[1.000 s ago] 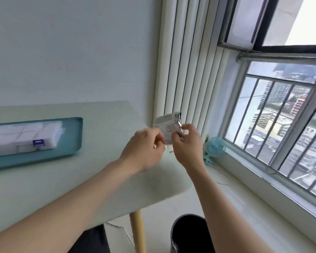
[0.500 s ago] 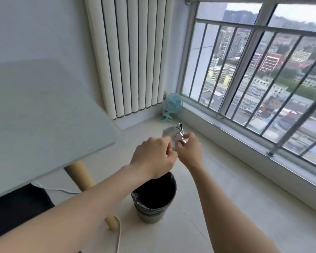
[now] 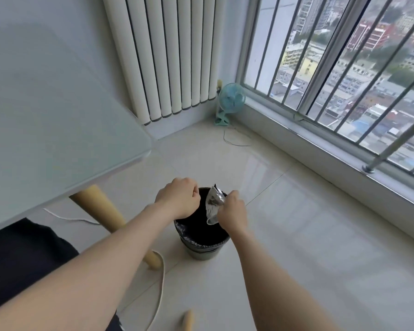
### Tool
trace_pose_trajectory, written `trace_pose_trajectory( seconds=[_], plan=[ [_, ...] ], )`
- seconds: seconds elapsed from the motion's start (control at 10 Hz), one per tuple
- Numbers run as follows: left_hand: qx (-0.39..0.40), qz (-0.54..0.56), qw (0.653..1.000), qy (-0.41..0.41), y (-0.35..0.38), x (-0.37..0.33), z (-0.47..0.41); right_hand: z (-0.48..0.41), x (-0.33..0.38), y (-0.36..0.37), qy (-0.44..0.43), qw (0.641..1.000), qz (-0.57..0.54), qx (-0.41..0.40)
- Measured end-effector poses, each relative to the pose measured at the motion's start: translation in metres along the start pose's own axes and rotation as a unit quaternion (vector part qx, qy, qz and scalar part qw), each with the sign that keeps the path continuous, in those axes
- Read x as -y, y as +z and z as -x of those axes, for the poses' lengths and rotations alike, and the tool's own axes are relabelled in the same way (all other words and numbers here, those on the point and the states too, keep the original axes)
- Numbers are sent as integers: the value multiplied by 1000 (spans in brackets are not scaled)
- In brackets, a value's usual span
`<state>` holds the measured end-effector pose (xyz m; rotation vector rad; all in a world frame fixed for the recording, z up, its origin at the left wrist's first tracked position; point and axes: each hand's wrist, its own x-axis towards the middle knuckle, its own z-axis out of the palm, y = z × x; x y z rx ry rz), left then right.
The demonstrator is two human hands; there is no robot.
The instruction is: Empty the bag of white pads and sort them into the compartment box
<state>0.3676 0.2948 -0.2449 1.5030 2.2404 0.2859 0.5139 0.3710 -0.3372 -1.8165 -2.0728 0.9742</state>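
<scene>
A crumpled silver foil bag [image 3: 213, 203] hangs over the mouth of a black-lined waste bin [image 3: 202, 246] on the floor. My right hand [image 3: 232, 211] grips the bag by its side. My left hand [image 3: 179, 199] is beside it over the bin's left rim, fingers curled shut, apart from the bag, with nothing visible in it. The compartment box and the white pads are out of view.
The pale green table [image 3: 46, 130] fills the left, with a wooden leg [image 3: 112, 220] close to the bin. A white cord [image 3: 160, 283] trails on the tiled floor. A radiator [image 3: 167, 53], a small teal fan [image 3: 230, 101] and a barred window [image 3: 344, 68] lie beyond.
My view swung down from the table and box to the floor. Both hands lowered the bag over the bin. My left hand let go of the bag; the right still holds it.
</scene>
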Motion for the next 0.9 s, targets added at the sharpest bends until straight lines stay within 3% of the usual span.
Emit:
trace_pose_trajectory(
  seconds=[0.2, 0.3, 0.5, 0.7, 0.8, 0.9],
  plan=[
    [24, -56, 998, 9, 13, 29, -8, -14, -7, 48, 5, 995, 78, 57],
    [37, -15, 999, 20, 16, 34, -14, -23, -7, 68, 3, 994, 96, 52],
    [37, -10, 999, 27, 22, 36, -23, -38, -12, 91, 17, 996, 68, 52],
    [40, -25, 998, 32, 24, 40, -24, -40, -35, 106, 74, 981, 74, 165],
    [29, -17, 999, 27, 23, 38, -22, -34, -35, 104, 39, 984, 95, 144],
    [16, 20, 1000, 1, 23, 38, -23, -32, -25, 96, 0, 995, 64, 73]
  ],
)
